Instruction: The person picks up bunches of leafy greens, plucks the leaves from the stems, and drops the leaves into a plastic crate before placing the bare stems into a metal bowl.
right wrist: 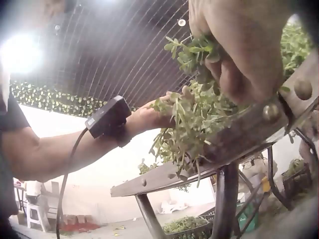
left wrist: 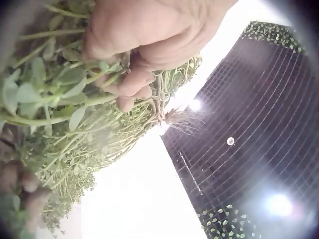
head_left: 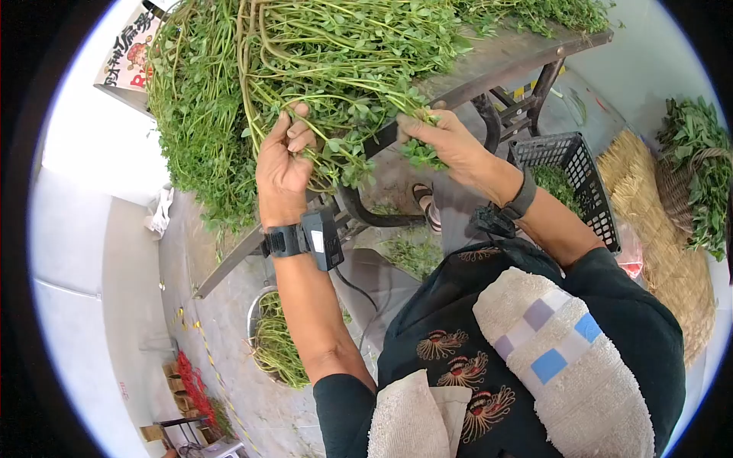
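Note:
A large heap of leafy green stems [head_left: 343,53] covers the table, its leaves small and rounded. My left hand [head_left: 284,156] is at the heap's near edge, thumb and curled fingers pinching a green stem [left wrist: 94,79]. Thin roots [left wrist: 184,122] show at the ends of other stems in the left wrist view. To the right, just off the table's edge, my right hand [head_left: 458,149] grips a leafy sprig [right wrist: 192,55] between thumb and bent fingers. More leafy stems [head_left: 347,156] hang over the edge between the two hands.
The table's metal edge [head_left: 496,72] runs just beyond my right hand. A black crate [head_left: 603,206] with greens stands at right, beside a woven straw mat [head_left: 626,183]. Below, a round basin [head_left: 253,320] holds cut stems. Loose greens [head_left: 412,256] lie on the floor.

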`<control>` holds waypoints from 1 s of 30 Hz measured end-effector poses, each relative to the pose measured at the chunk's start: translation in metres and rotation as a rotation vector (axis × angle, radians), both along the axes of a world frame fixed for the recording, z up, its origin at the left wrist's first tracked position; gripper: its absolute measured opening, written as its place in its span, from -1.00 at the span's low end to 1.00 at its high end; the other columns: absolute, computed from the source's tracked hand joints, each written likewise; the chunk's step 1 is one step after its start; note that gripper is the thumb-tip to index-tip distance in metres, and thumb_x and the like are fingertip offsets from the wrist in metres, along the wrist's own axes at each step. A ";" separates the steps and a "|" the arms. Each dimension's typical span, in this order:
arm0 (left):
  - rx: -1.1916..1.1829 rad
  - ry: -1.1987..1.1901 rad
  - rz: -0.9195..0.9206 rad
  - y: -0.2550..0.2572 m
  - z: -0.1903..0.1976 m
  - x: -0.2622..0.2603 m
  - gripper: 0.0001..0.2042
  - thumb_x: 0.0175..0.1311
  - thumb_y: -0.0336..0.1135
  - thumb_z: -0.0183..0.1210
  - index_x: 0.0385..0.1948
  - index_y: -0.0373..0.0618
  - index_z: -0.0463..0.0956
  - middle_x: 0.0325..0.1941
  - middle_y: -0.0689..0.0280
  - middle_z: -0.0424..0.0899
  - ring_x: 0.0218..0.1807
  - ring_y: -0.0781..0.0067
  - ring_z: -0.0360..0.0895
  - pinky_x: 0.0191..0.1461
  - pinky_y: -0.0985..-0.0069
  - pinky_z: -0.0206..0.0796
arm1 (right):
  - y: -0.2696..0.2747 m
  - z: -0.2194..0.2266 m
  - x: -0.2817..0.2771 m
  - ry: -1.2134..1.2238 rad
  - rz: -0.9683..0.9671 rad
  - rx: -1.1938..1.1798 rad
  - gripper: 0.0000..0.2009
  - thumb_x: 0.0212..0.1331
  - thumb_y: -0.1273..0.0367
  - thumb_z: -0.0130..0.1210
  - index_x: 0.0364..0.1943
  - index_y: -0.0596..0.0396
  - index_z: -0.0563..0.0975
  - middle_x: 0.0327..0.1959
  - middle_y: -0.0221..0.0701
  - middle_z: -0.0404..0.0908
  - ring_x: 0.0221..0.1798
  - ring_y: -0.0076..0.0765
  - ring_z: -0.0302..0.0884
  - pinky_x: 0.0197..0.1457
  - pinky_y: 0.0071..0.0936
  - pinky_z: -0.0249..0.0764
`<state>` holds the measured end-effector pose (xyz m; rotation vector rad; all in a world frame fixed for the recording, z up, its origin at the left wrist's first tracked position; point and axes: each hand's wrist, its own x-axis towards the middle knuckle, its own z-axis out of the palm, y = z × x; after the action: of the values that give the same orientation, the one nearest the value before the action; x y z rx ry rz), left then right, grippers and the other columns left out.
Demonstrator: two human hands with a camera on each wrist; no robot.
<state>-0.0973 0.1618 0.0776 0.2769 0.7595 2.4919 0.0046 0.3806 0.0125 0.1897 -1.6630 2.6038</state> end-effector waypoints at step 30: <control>-0.424 0.222 0.160 0.016 -0.006 0.013 -0.76 0.22 -0.36 0.15 -0.17 -0.28 0.40 -0.24 0.18 0.55 -0.49 0.67 0.34 -0.69 0.87 0.09 | -0.023 0.024 -0.021 -0.094 0.331 0.055 -0.75 -0.03 0.24 0.26 -0.26 0.00 0.59 -0.38 -0.55 0.58 -0.28 -0.56 0.39 -0.15 -0.39 0.25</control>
<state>-0.0846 0.1778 0.0717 0.3512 1.4231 2.3910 -0.0164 0.3579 0.0367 0.3808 -1.8800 2.8406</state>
